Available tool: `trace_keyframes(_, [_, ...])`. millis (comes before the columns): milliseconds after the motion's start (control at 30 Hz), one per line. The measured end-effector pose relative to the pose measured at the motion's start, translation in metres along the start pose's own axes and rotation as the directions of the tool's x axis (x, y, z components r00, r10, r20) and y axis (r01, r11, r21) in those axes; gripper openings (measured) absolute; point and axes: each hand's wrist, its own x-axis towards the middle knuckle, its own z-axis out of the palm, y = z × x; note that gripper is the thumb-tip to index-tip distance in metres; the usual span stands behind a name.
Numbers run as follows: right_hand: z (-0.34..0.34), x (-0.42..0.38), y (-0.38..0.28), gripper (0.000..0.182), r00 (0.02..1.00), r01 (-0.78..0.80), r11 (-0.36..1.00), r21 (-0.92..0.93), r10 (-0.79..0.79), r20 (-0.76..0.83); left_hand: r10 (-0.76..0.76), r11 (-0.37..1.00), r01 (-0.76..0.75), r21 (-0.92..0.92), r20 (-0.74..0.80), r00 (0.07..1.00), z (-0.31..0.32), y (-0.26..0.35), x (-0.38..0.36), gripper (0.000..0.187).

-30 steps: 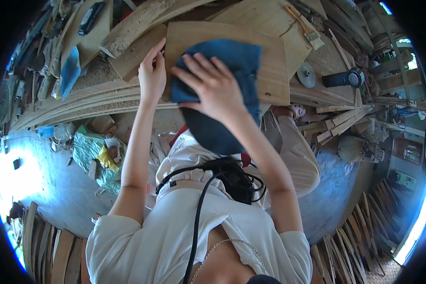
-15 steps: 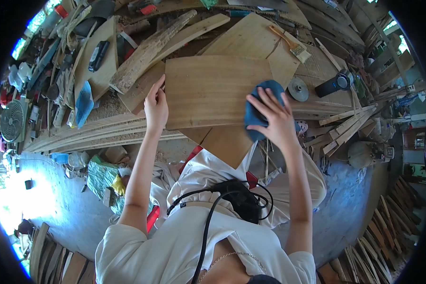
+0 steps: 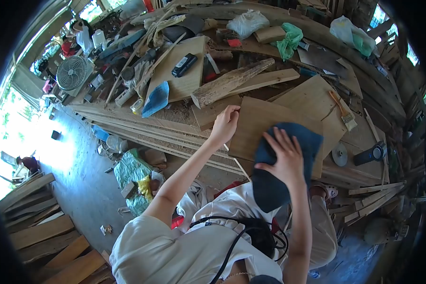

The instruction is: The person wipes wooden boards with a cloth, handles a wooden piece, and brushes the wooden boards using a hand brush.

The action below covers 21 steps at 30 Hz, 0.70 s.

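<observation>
A thin, flat wooden board (image 3: 251,116) lies over other boards at the bench's near edge. My left hand (image 3: 226,124) is closed on its left edge, fingers curled and thumb near the corner. A blue sheet that looks like sandpaper (image 3: 270,191) covers the right part of the board and hangs past its near edge toward my lap. My right hand (image 3: 285,158) lies flat on this sheet with fingers spread, pressing it against the board. The surface under the sheet is hidden.
On the bench are a paintbrush (image 3: 343,111), a grey disc (image 3: 339,154), a dark cylinder (image 3: 369,155), a black device (image 3: 184,65), another blue sheet (image 3: 156,100) and rough timber (image 3: 232,83). A fan (image 3: 72,73) stands far left. Planks (image 3: 42,232) lie lower left.
The view has swung left, so the bench appears farther right. My right hand and the blue sheet have moved left along the board, and more of the sheet shows. My left hand keeps its hold.
</observation>
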Motion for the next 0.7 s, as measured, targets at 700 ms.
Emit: trace_keyframes(700, [0.045,0.055,0.005,0.043,0.997,0.031,0.999,0.024,-0.029,-0.078,-0.022,0.987,0.048,0.154,-0.168,0.986,0.032,-0.002,0.008,0.032])
